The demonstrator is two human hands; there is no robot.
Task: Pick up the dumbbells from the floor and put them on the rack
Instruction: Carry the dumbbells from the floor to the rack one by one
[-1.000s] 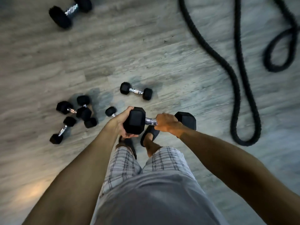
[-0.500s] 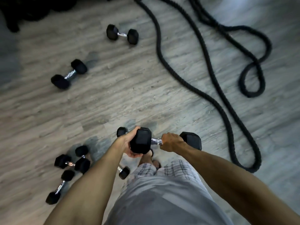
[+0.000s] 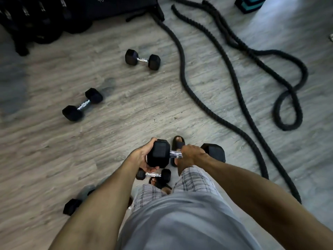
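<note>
I carry a large black hex dumbbell (image 3: 159, 152) in front of my waist, held level. My right hand (image 3: 191, 153) grips its chrome handle, and my left hand (image 3: 143, 156) cups its left head from the side and below. Two more dumbbells lie on the floor ahead: one (image 3: 82, 105) at the left and one (image 3: 142, 59) farther off. A small dumbbell (image 3: 153, 174) lies by my feet, and another (image 3: 72, 206) shows beside my left forearm. The dark rack (image 3: 36, 18) with dumbbells on it stands at the top left.
A thick black battle rope (image 3: 236, 91) snakes over the grey wood floor on the right, from the top down past my right arm. A teal and black box (image 3: 249, 3) sits at the top right. My sandalled feet (image 3: 177, 144) are below the held dumbbell.
The view has moved forward across the floor: the two far dumbbells and the rack have come closer, and the cluster of small dumbbells has slid back under my left arm. Both hands keep their hold.
</note>
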